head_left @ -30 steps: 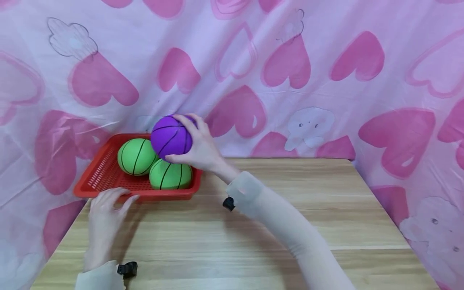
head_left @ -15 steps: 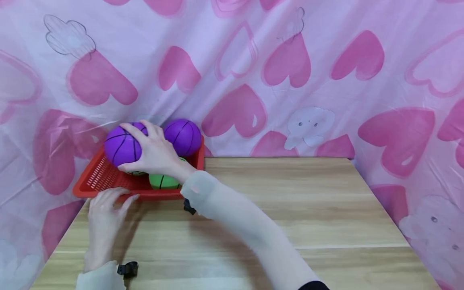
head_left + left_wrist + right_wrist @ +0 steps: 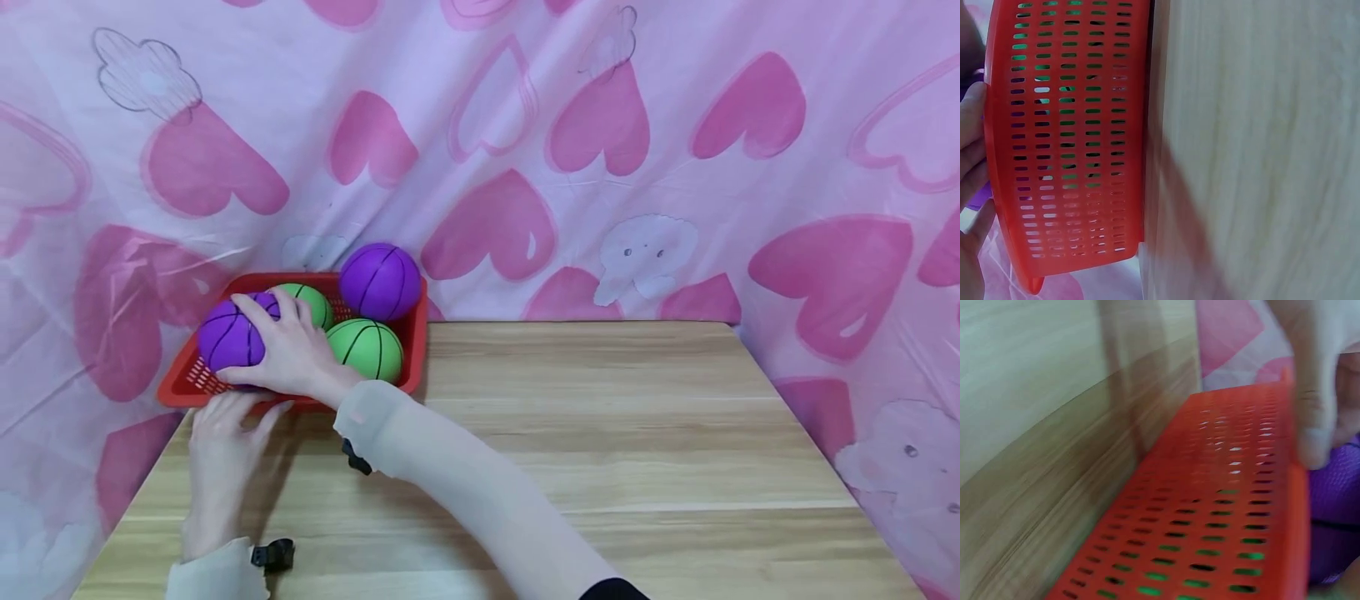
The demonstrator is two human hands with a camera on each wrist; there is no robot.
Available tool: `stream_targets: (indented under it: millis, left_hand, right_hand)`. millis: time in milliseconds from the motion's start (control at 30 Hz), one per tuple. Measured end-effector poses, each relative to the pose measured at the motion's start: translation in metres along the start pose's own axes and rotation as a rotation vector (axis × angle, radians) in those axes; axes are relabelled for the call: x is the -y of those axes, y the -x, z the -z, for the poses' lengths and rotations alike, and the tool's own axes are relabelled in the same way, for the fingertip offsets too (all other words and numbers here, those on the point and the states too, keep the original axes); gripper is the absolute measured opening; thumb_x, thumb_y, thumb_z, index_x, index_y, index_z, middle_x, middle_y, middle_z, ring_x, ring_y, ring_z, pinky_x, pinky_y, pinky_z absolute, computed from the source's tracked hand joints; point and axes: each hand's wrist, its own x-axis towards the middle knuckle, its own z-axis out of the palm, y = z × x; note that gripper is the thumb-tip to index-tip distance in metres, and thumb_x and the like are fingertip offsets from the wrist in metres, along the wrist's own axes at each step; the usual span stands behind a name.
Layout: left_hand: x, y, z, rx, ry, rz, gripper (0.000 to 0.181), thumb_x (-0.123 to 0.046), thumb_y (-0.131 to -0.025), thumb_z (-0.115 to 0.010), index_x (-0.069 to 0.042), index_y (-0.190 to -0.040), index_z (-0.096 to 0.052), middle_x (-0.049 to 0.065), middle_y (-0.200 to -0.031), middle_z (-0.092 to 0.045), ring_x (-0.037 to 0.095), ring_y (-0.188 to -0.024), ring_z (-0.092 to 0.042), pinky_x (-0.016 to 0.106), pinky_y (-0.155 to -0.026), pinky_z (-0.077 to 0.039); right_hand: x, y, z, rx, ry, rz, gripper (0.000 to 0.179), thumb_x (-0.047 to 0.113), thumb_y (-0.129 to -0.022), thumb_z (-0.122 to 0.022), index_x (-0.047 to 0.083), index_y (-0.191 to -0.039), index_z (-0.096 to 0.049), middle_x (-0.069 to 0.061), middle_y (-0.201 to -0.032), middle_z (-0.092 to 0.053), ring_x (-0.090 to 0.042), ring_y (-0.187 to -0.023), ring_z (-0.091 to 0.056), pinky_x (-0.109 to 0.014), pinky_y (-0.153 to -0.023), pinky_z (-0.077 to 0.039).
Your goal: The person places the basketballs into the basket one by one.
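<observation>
A purple toy basketball (image 3: 225,340) is low in the left end of the red plastic basket (image 3: 422,342). My right hand (image 3: 296,354) grips it from its right side, fingers over the top and thumb near the front. My left hand (image 3: 223,454) holds the basket's front rim near the left corner; in the left wrist view its fingers (image 3: 971,115) lie at the rim. Two green basketballs, one at the back (image 3: 313,304) and one at the front right (image 3: 367,350), sit in the basket. Another purple basketball (image 3: 380,282) rests at the back right corner.
The basket stands at the far left of a wooden table (image 3: 600,433), its left end near the table's edge. Behind hangs a pink curtain (image 3: 480,108) with hearts. A black wrist camera (image 3: 275,555) sits by the left cuff.
A purple basketball was left at the basket's back right. My right hand moved left with another and lowered it into the left end. My left hand stayed at the rim.
</observation>
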Motion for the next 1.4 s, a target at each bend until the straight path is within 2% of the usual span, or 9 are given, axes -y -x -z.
stream_targets:
  millis: [200,367,633,733,900,1033,1133,1233,1400]
  left_hand:
    - [-0.005,0.0,-0.005,-0.035,-0.011,-0.021,0.024,-0.01,-0.066,-0.075,-0.003,-0.085,-0.063,0.016,-0.084,-0.061,0.035,-0.084,-0.05,0.045,-0.073,-0.033]
    - [-0.007,0.0,-0.008,-0.029,0.006,-0.019,0.023,-0.008,-0.066,-0.075,-0.003,-0.086,-0.064,0.015,-0.084,-0.062,0.034,-0.084,-0.052,0.044,-0.075,-0.035]
    - [0.0,-0.006,0.0,-0.02,0.011,-0.01,0.02,-0.01,-0.068,-0.074,-0.001,-0.082,-0.065,0.016,-0.082,-0.061,0.033,-0.084,-0.051,0.044,-0.073,-0.034]
    - [0.001,-0.005,0.004,-0.026,0.023,0.013,0.019,-0.011,-0.068,-0.075,-0.002,-0.082,-0.066,0.015,-0.083,-0.062,0.033,-0.085,-0.051,0.044,-0.073,-0.034]
    - [-0.002,0.011,0.013,-0.04,0.038,-0.017,0.02,-0.007,-0.064,-0.076,-0.002,-0.082,-0.066,0.014,-0.084,-0.063,0.031,-0.084,-0.052,0.04,-0.075,-0.034]
    - [-0.005,0.019,0.02,-0.01,0.055,-0.035,0.021,-0.006,-0.063,-0.076,-0.001,-0.082,-0.067,0.015,-0.097,-0.063,0.031,-0.095,-0.053,0.031,-0.09,-0.034]
    - [-0.006,0.015,0.019,0.054,0.049,-0.03,0.02,-0.009,-0.067,-0.075,-0.001,-0.084,-0.067,0.016,-0.105,-0.06,0.032,-0.103,-0.05,0.03,-0.097,-0.029]
    - [-0.01,0.006,0.015,0.096,0.028,-0.036,0.024,-0.013,-0.069,-0.075,0.0,-0.087,-0.066,0.015,-0.103,-0.06,0.033,-0.101,-0.05,0.035,-0.092,-0.032]
    - [-0.025,0.0,0.014,0.125,0.019,-0.082,0.031,-0.016,-0.069,-0.074,-0.001,-0.094,-0.064,0.013,-0.097,-0.061,0.03,-0.095,-0.053,0.038,-0.085,-0.036]
  right_hand:
    - [-0.004,-0.001,-0.01,0.078,0.034,0.078,0.092,0.077,-0.062,-0.046,0.053,-0.128,0.014,0.007,-0.143,0.012,-0.015,-0.128,0.0,-0.033,-0.095,-0.029]
    - [-0.01,0.001,-0.011,0.113,0.03,0.084,0.091,0.074,-0.065,-0.046,0.052,-0.128,0.017,0.008,-0.143,0.013,-0.014,-0.129,0.003,-0.031,-0.098,-0.025]
    - [-0.007,0.002,0.004,0.022,-0.02,0.113,0.07,0.065,-0.076,-0.044,0.036,-0.135,-0.02,0.006,-0.141,-0.01,-0.007,-0.127,-0.01,-0.021,-0.097,-0.026]
    - [-0.008,0.005,0.008,0.014,-0.08,0.081,0.066,0.063,-0.078,-0.044,0.038,-0.134,-0.022,0.008,-0.139,-0.013,-0.004,-0.124,-0.015,-0.024,-0.094,-0.031]
    - [-0.014,0.029,0.011,0.069,-0.164,0.076,0.066,0.059,-0.081,-0.042,0.045,-0.135,-0.007,0.006,-0.142,-0.007,-0.007,-0.126,-0.013,-0.033,-0.095,-0.031]
    - [-0.023,0.05,0.027,0.072,-0.103,0.166,0.063,0.058,-0.084,-0.035,0.041,-0.137,-0.005,0.004,-0.144,-0.004,-0.009,-0.128,-0.009,-0.032,-0.099,-0.025]
    - [-0.034,0.063,0.047,0.042,-0.031,0.222,0.061,0.057,-0.085,-0.032,0.036,-0.138,-0.012,0.003,-0.144,-0.004,-0.009,-0.129,-0.005,-0.03,-0.102,-0.018]
    - [-0.046,0.079,0.066,0.011,0.034,0.246,0.058,0.056,-0.086,-0.031,0.032,-0.138,-0.019,0.0,-0.144,-0.006,-0.012,-0.13,-0.004,-0.031,-0.103,-0.013]
    - [-0.073,0.121,0.086,-0.032,0.14,0.248,0.055,0.055,-0.087,-0.031,0.03,-0.136,-0.028,-0.005,-0.144,-0.009,-0.021,-0.131,0.0,-0.045,-0.101,-0.016]
